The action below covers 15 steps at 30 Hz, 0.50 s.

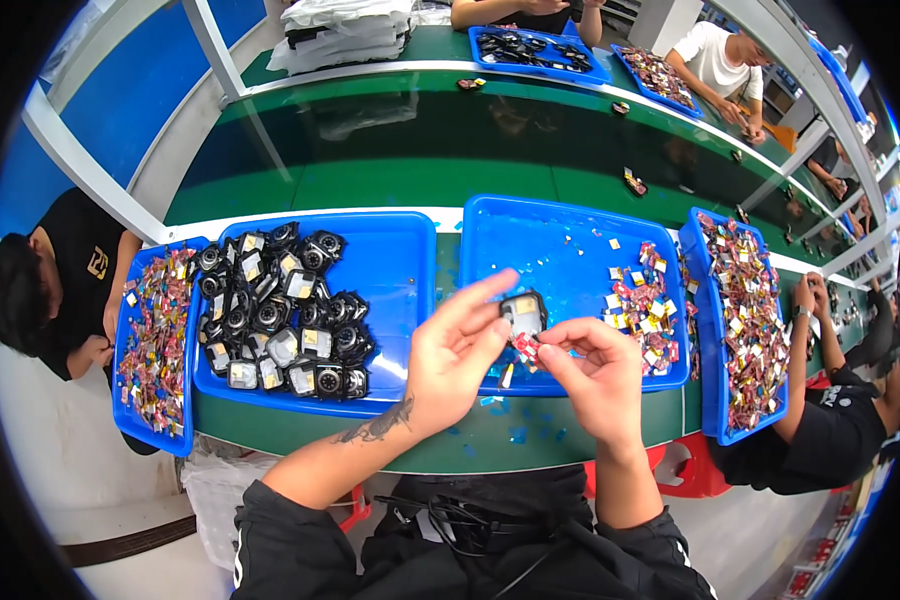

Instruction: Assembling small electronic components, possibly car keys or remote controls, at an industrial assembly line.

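Observation:
My left hand [450, 360] holds a black square watch case [523, 312], its open face toward me and a pale yellow patch inside. With thumb and index finger, my right hand [602, 380] pinches a small reddish part with coloured bits [526, 347] at the case's lower edge. Whether the part is still joined to the case I cannot tell. Both hands are over the near side of a blue tray [530, 235], which has a heap of small red, white and yellow parts [650, 310] in its right half.
Left of it, a blue tray [400, 290] holds many black watch cases [280, 310]. Trays of small parts [155, 340] [745, 320] stand at both ends. Beyond runs a green conveyor belt [420, 150] with a few loose parts. Co-workers sit left, right and across.

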Each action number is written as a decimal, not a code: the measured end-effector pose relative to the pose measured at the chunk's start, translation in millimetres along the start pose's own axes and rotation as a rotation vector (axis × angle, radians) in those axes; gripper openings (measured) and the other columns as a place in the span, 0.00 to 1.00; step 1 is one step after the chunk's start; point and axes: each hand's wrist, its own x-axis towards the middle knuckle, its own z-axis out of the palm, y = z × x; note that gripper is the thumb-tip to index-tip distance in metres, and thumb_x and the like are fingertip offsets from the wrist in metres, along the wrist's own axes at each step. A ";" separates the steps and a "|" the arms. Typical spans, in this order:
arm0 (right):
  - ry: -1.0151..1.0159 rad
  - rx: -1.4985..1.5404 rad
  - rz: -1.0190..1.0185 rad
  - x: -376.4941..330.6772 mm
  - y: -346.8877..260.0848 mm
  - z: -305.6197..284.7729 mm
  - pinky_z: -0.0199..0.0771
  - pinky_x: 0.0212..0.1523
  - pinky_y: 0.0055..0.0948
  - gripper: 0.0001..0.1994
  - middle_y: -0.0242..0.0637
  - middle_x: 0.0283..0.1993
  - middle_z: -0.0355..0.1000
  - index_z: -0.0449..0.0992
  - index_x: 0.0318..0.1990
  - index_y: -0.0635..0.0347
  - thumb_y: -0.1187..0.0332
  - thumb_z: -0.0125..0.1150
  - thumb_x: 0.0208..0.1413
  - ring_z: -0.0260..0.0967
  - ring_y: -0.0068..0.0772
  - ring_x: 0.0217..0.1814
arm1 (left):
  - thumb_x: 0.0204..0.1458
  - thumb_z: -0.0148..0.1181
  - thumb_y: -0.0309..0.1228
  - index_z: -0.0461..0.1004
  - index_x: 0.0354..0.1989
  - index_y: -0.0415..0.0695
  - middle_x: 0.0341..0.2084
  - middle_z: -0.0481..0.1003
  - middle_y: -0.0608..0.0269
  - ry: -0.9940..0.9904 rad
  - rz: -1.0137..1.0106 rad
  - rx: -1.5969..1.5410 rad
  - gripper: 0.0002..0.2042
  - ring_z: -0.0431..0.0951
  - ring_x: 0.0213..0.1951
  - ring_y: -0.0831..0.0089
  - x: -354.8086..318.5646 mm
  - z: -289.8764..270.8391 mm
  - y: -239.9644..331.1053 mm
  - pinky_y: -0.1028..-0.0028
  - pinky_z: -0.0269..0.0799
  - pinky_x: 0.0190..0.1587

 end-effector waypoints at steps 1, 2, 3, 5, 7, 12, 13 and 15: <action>0.002 0.000 -0.003 0.8 -1.6 -2.7 0.79 0.43 0.22 0.07 0.38 0.40 0.74 0.76 0.40 0.70 0.82 0.61 0.53 0.73 0.23 0.42 | 0.58 0.52 0.20 0.69 0.56 0.36 0.52 0.73 0.52 -0.003 0.002 0.000 0.17 0.75 0.52 0.68 2.0 -4.8 4.3 0.73 0.72 0.52; -0.026 0.046 0.016 1.5 -4.2 -5.0 0.79 0.43 0.22 0.06 0.38 0.40 0.74 0.76 0.40 0.70 0.82 0.61 0.54 0.73 0.23 0.43 | 0.57 0.53 0.19 0.72 0.54 0.36 0.52 0.73 0.51 -0.188 0.185 0.303 0.15 0.76 0.51 0.67 4.5 -13.2 10.2 0.73 0.72 0.52; -0.054 0.092 0.035 2.1 -6.9 -6.1 0.78 0.44 0.22 0.06 0.37 0.40 0.74 0.76 0.40 0.70 0.82 0.60 0.54 0.72 0.23 0.44 | 0.55 0.53 0.18 0.74 0.51 0.37 0.53 0.73 0.50 -0.373 0.368 0.604 0.15 0.77 0.50 0.65 6.3 -17.1 14.0 0.72 0.73 0.51; -0.058 0.077 0.035 1.3 -10.6 -6.2 0.78 0.45 0.22 0.05 0.37 0.40 0.74 0.75 0.40 0.70 0.82 0.60 0.55 0.72 0.22 0.44 | 0.49 0.56 0.13 0.79 0.44 0.36 0.52 0.73 0.44 -0.312 0.299 0.586 0.14 0.78 0.49 0.61 5.2 -12.0 19.3 0.74 0.74 0.49; -0.094 0.023 0.051 0.6 -12.1 -6.9 0.77 0.46 0.22 0.05 0.35 0.39 0.73 0.75 0.40 0.70 0.81 0.59 0.56 0.71 0.21 0.43 | 0.48 0.58 0.14 0.78 0.46 0.36 0.51 0.74 0.46 -0.390 0.452 0.783 0.16 0.79 0.47 0.61 7.7 -15.7 22.3 0.73 0.77 0.46; -0.129 0.054 0.070 2.8 -8.7 -11.7 0.76 0.45 0.21 0.05 0.33 0.38 0.72 0.74 0.40 0.69 0.80 0.58 0.57 0.70 0.20 0.43 | 0.46 0.61 0.15 0.77 0.47 0.35 0.50 0.74 0.49 -0.426 0.521 0.840 0.17 0.80 0.45 0.61 11.1 -18.7 18.6 0.71 0.78 0.44; -0.151 0.056 0.065 3.5 -8.5 -12.1 0.76 0.44 0.20 0.05 0.32 0.37 0.72 0.74 0.41 0.68 0.80 0.57 0.57 0.70 0.19 0.42 | 0.46 0.61 0.15 0.77 0.48 0.35 0.49 0.75 0.49 -0.412 0.517 0.864 0.17 0.80 0.45 0.61 11.4 -18.9 16.8 0.72 0.78 0.44; -0.138 0.049 0.075 3.9 -7.1 -11.3 0.76 0.43 0.20 0.04 0.33 0.37 0.72 0.75 0.40 0.67 0.79 0.58 0.57 0.70 0.20 0.41 | 0.46 0.61 0.15 0.76 0.48 0.35 0.49 0.75 0.49 -0.402 0.514 0.887 0.18 0.79 0.45 0.62 11.3 -16.4 17.0 0.73 0.78 0.44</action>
